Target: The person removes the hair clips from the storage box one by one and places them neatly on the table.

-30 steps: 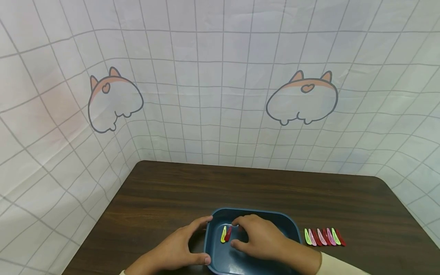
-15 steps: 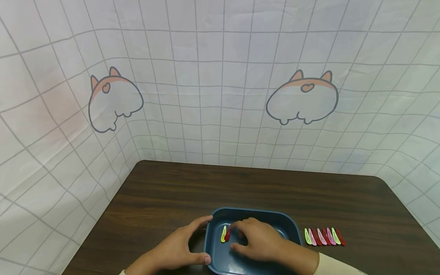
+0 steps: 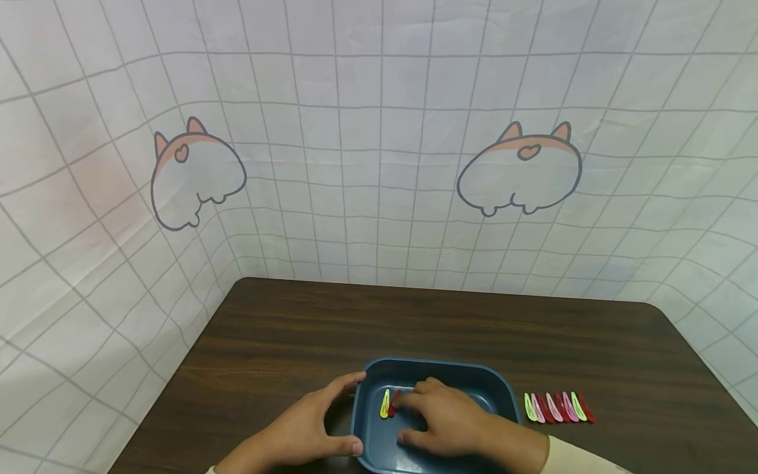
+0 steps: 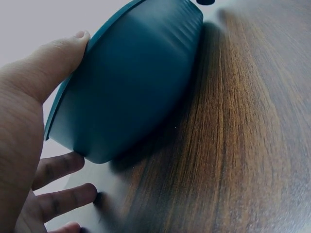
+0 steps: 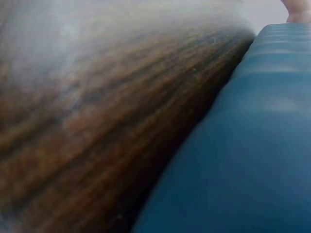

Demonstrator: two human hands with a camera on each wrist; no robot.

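A dark blue plastic tray (image 3: 503, 388) sits near the table's front edge, with a yellow hair clip (image 3: 385, 403) and a red hair clip (image 3: 393, 404) side by side inside. My left hand (image 3: 308, 421) spans the tray's left end and holds it, the thumb on the rim and fingers at the far corner. Over the tray, my right hand (image 3: 441, 418) reaches in; its index fingertip touches the red clip and partly covers it. The right thumb stays apart from that finger. In the right wrist view only the tray's outer wall (image 5: 252, 160) and wood show nearby.
Right of the tray, a row of yellow, pink and red hair clips (image 3: 559, 408) lies on the dark wooden table (image 3: 414, 316). A white grid-patterned curtain (image 3: 355, 164) hangs behind the table and along both sides.
My right index finger has come down onto the red clip, from above and beside it, and now covers part of it. The left hand and tray have stayed in place.
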